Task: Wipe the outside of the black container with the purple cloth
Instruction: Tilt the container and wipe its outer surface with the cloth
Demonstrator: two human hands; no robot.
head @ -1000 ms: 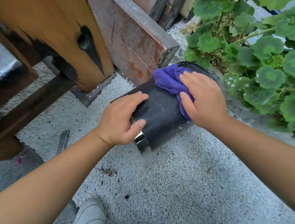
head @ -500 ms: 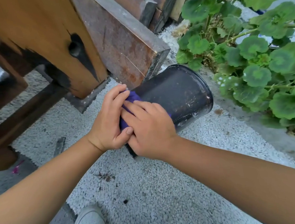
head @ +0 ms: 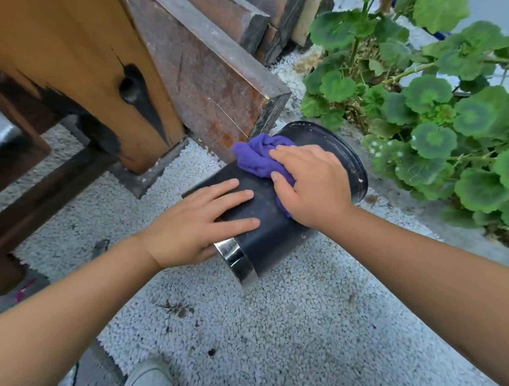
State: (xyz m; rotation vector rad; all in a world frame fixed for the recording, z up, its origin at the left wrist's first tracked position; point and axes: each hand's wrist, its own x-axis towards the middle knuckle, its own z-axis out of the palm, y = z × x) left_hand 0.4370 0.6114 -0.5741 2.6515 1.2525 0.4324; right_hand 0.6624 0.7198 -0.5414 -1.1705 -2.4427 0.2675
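Item: black container (head: 270, 224), no legible branding, lying tilted on our pebbled ground (head: 312, 334) beside the rusty beam's (head: 201, 76) end. Our left hand (head: 192, 227), fingers spread, braces the base end; our right hand (head: 311, 185), fingers together, presses the purple cloth (head: 257, 156), now shifted from the base toward the rim.

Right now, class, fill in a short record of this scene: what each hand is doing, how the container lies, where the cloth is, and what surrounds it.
left hand: flat on the black container's side near its shiny metal band, steadying it
right hand: pressing the purple cloth onto the container near its wider rim
black container: lying on its side on pebbled ground
surroundings: wooden beams to the left, green leafy plant to the right
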